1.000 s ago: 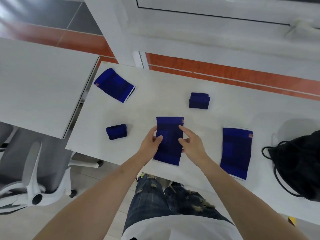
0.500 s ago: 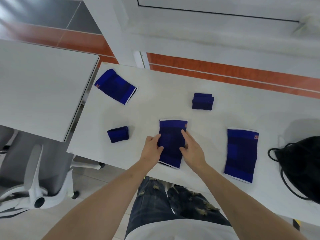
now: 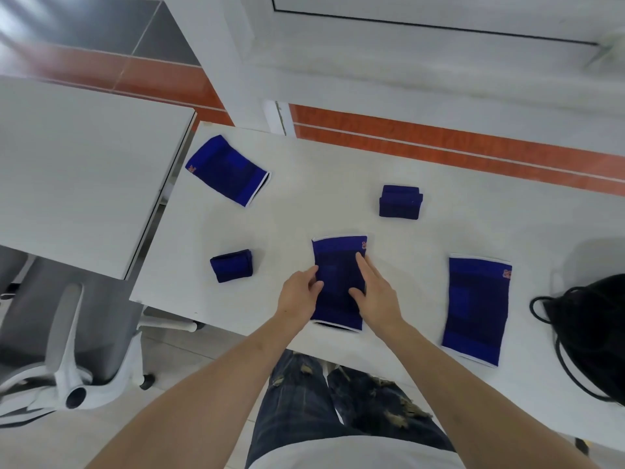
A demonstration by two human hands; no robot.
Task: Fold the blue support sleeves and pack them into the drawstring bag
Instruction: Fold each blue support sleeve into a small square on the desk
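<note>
A flat blue support sleeve lies near the front edge of the white table. My left hand pinches its left edge. My right hand rests flat on its right side, fingers spread. Another flat sleeve lies to the right, and a third at the far left corner. Two folded sleeves sit on the table: one to the left, one further back. The black drawstring bag lies at the right edge, partly cut off by the frame.
A second white table stands to the left across a narrow gap. A grey and white office chair sits below it. A white window frame and an orange floor stripe run behind the table.
Both hands have stayed on the middle sleeve and shifted slightly along it. The sleeve's near end now hangs at the table's front edge. The view has shifted a little.
</note>
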